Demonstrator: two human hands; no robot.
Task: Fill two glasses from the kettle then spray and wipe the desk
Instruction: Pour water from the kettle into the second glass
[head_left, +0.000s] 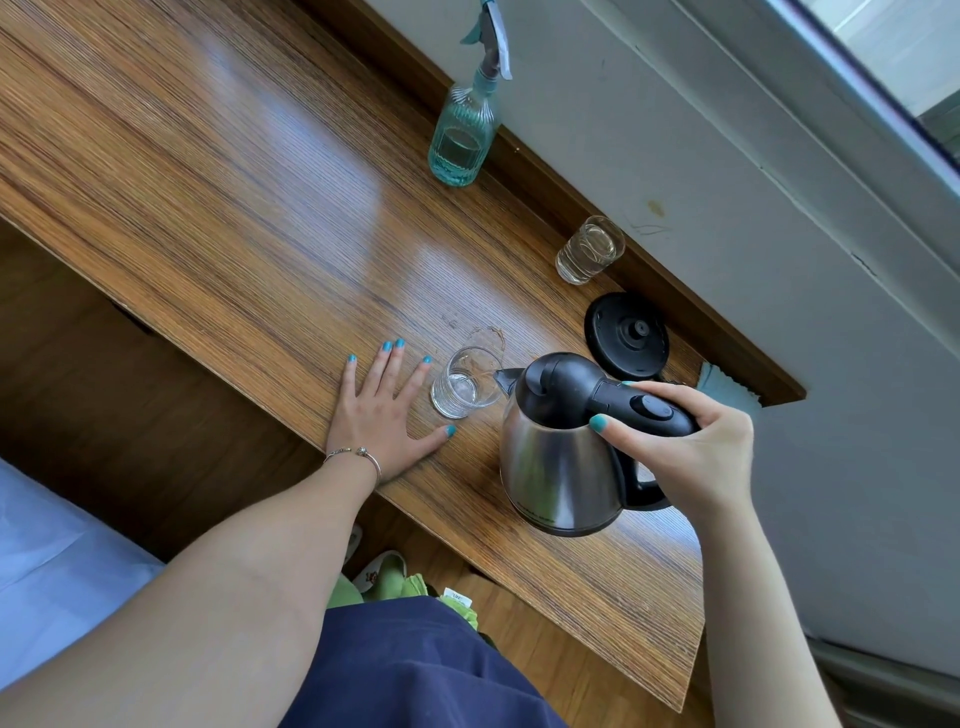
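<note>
My right hand (696, 441) grips the black handle of a steel kettle (561, 467), tilted with its spout at the rim of a clear glass (465, 384) near the desk's front edge. That glass holds a little water at the bottom. My left hand (384, 410) lies flat on the wooden desk (234, 208) with fingers spread, just left of the glass. A second glass (589, 249), filled with water, stands by the wall. A teal spray bottle (465, 130) stands at the back of the desk.
The kettle's round black base (626, 335) sits behind the kettle. A blue cloth (719, 384) peeks out at the desk's far right corner. A grey wall runs along the desk's back. Below the desk edge are my dark blue clothing and slippers.
</note>
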